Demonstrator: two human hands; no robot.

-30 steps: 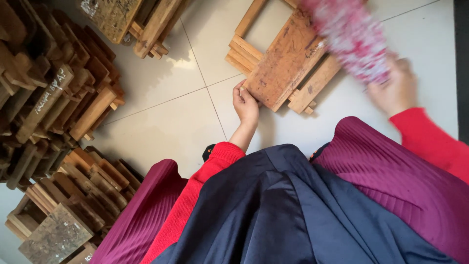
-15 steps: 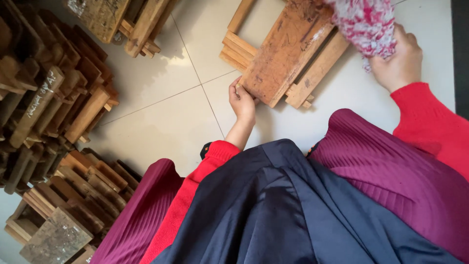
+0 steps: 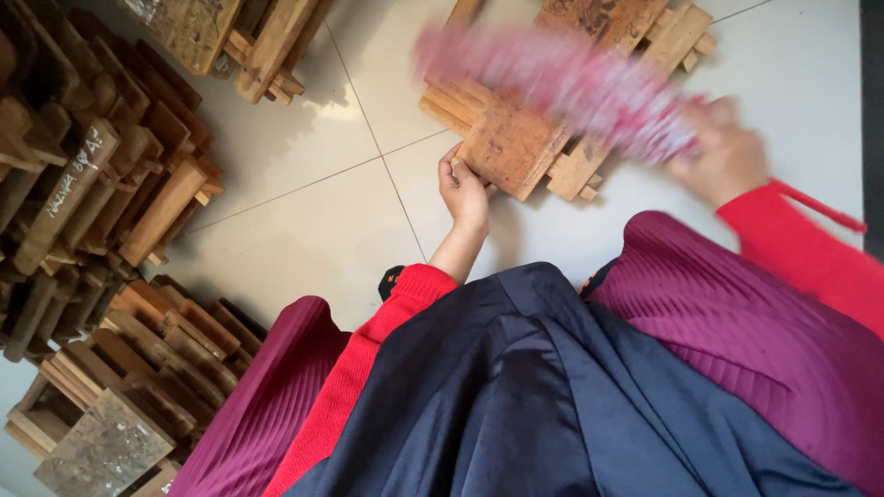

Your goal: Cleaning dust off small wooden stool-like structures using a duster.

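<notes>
- Wooden block (image 3: 516, 138), flat-faced with slats fixed to its underside, is seen lying on the pale tiled floor (image 3: 304, 230) at upper centre of the frame.
- Its lower left edge is pinched by the left hand (image 3: 463, 189), fingers closed on the wood.
- A pink cloth (image 3: 571, 87), blurred, is clenched in the right hand (image 3: 727, 161) at upper right and is spread across the block's face.
- Stacked wooden blocks (image 3: 101, 184) are piled along the left edge.
- More blocks (image 3: 239, 37) are seen at the upper left.
</notes>
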